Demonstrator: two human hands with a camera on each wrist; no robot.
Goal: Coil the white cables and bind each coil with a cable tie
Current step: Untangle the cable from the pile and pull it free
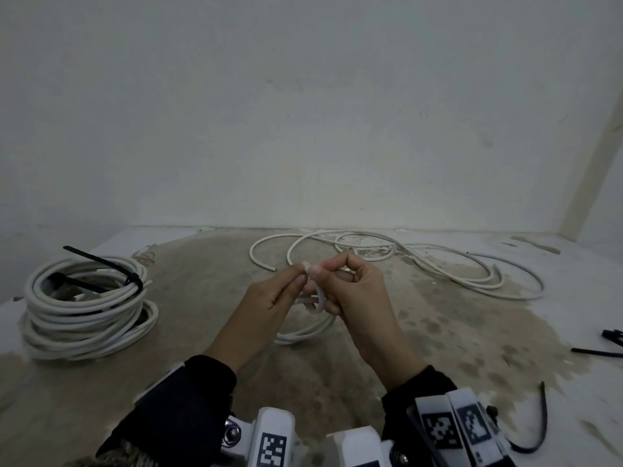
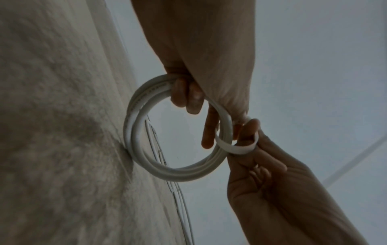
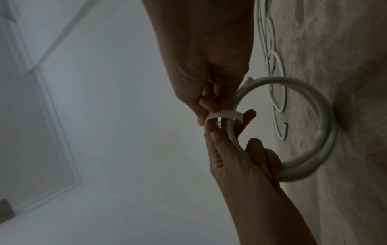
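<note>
**White tie goes round the small coil**

Nearest, the left hand (image 1: pixel 269 298) and the right hand (image 1: pixel 350 291) meet over the small cable coil (image 2: pixel 146 132), which stands upright with its low edge touching the stained floor (image 1: pixel 404 348). The left fingers (image 2: pixel 188 96) curl round the top of this coil, probably to keep its turns stacked. The right thumb and forefinger pinch a white cable tie (image 2: pixel 236 147), looped loosely round the coil's strands; the left thumb and forefinger pinch it at the same spot, apparently to feed tail into head. Whether the tail is already threaded cannot be told, as the fingertips cover the join.

Left of the small coil lies a big bound coil (image 1: pixel 87 311) with a black cable tie (image 1: pixel 101 264) cinched on it. Right of the small coil, spare black ties (image 1: pixel 603 345) lie at the frame edge, cut off. Beyond the small coil, by the wall (image 1: pixel 303 112), loose white cable (image 1: pixel 438 264) sprawls uncoiled.
</note>
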